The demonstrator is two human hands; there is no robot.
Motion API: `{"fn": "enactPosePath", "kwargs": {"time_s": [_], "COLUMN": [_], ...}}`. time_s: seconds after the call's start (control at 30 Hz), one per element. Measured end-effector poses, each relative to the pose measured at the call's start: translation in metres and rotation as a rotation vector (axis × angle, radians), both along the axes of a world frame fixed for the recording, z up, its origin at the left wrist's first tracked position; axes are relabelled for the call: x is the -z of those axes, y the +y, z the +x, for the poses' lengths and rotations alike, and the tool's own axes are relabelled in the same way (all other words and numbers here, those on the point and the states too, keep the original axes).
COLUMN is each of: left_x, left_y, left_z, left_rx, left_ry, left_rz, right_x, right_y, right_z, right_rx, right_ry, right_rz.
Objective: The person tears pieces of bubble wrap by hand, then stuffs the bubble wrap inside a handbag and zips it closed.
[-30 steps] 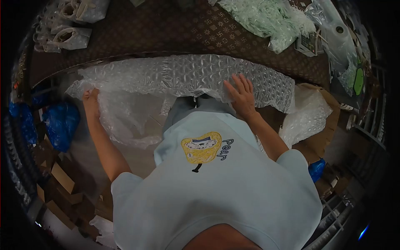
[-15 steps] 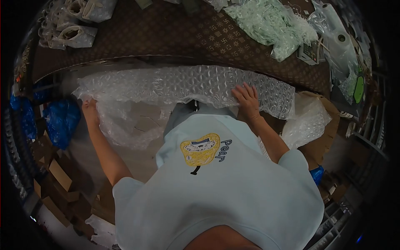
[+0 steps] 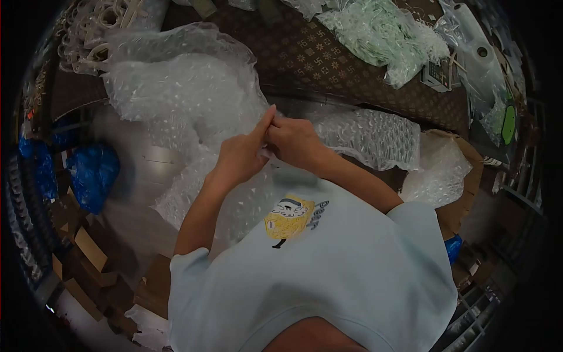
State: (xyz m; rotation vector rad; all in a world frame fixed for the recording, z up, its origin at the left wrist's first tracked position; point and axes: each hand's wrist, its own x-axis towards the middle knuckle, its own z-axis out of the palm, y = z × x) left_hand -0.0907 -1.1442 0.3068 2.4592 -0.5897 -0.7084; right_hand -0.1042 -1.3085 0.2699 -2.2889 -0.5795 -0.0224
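Observation:
A long sheet of clear bubble wrap [image 3: 182, 88] spreads in front of me, its left part bunched up over the table edge and its right part lying across my lap. My left hand [image 3: 241, 154] and my right hand [image 3: 293, 139] meet at the middle of the sheet, close to my body. Both are closed on the bubble wrap, with the fingers of the two hands pressed near each other. The exact grip of the fingertips is partly hidden. Some of the wrap hangs down below my left forearm.
A brown patterned cloth covers the table [image 3: 328, 64]. On it lie wrapped pale items [image 3: 108, 23], a heap of pale green plastic packets [image 3: 381, 41], a calculator [image 3: 437, 75] and a plastic roll [image 3: 478, 53]. A blue bag [image 3: 94, 176] and cardboard boxes [image 3: 91, 249] stand at left.
My hands were wide apart on the stretched-out bubble wrap. Now they have come together at its middle, and the left part of the sheet has billowed up onto the table.

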Motion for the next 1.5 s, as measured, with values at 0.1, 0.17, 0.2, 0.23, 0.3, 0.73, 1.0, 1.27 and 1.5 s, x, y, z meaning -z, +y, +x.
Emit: {"fn": "enactPosePath", "kwargs": {"time_s": [0.1, 0.17, 0.2, 0.23, 0.3, 0.73, 1.0, 1.27, 1.5], "left_x": [0.017, 0.027, 0.028, 0.029, 0.037, 0.047, 0.057, 0.036, 0.116], "left_y": [0.002, 0.004, 0.005, 0.003, -0.001, 0.092, 0.013, 0.089, 0.356], "left_z": [0.011, 0.010, 0.010, 0.009, 0.002, 0.052, 0.016, 0.047, 0.077], "left_rx": [0.014, 0.147, 0.142, 0.150, 0.157, -0.419, -0.164, -0.598, -1.032], "left_ry": [0.015, 0.037, 0.031, 0.005, -0.035, 0.149, 0.077, -0.066, -0.165], "left_rz": [-0.132, -0.048, -0.046, -0.005, 0.058, 0.028, -0.709, -0.521, -0.535], "right_x": [0.008, 0.007, 0.006, 0.005, 0.002, -0.017, -0.026, -0.027, 0.083], "right_y": [-0.012, -0.019, -0.020, -0.022, -0.024, -0.120, 0.013, -0.055, -0.131], "right_z": [0.002, -0.003, -0.006, -0.008, -0.013, 0.017, 0.013, -0.025, -0.104], "right_rx": [-0.056, -0.089, -0.106, -0.109, -0.004, 0.777, 0.191, 0.003, 0.454], "right_ry": [-0.057, -0.010, 0.033, 0.025, 0.100, 0.166, -0.223, -0.052, 0.085], "right_rz": [0.026, -0.037, -0.099, -0.098, -0.162, 0.428, 0.268, -0.143, -0.517]}}
